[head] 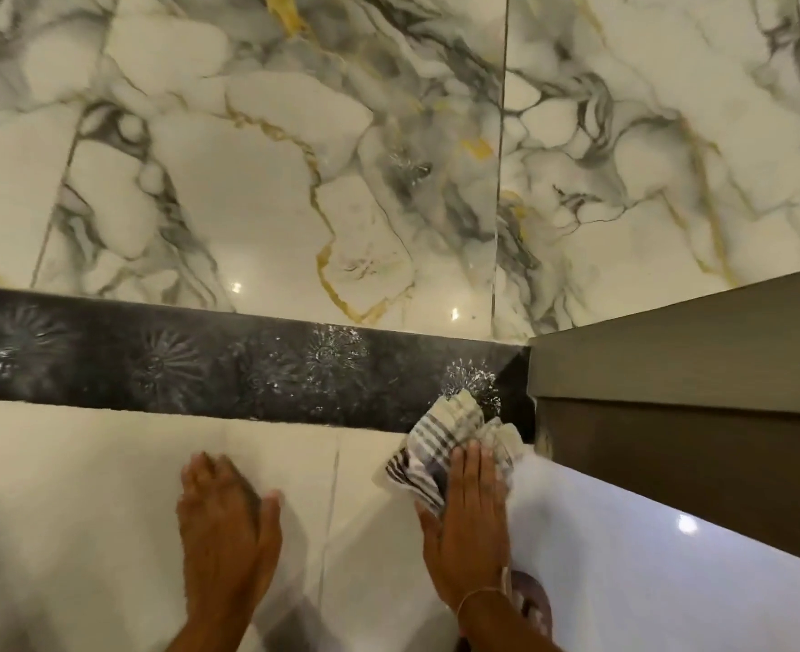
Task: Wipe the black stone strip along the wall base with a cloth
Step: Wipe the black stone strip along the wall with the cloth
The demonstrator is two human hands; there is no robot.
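Observation:
A black stone strip (209,364) runs left to right between the veined marble above and the pale tiles below, with white starburst spray marks on it. A striped checked cloth (440,440) lies crumpled at the strip's right end, its tip touching the lowest spray mark. My right hand (468,524) presses flat on the cloth's near part, fingers together. My left hand (226,534) rests flat on the pale tile below the strip, fingers apart, holding nothing.
A brown-grey cabinet or door frame (680,383) closes off the strip's right end. A glossy white panel (670,548) lies at lower right, beside my right hand. Veined marble tiles (294,157) fill the upper view, with grout lines.

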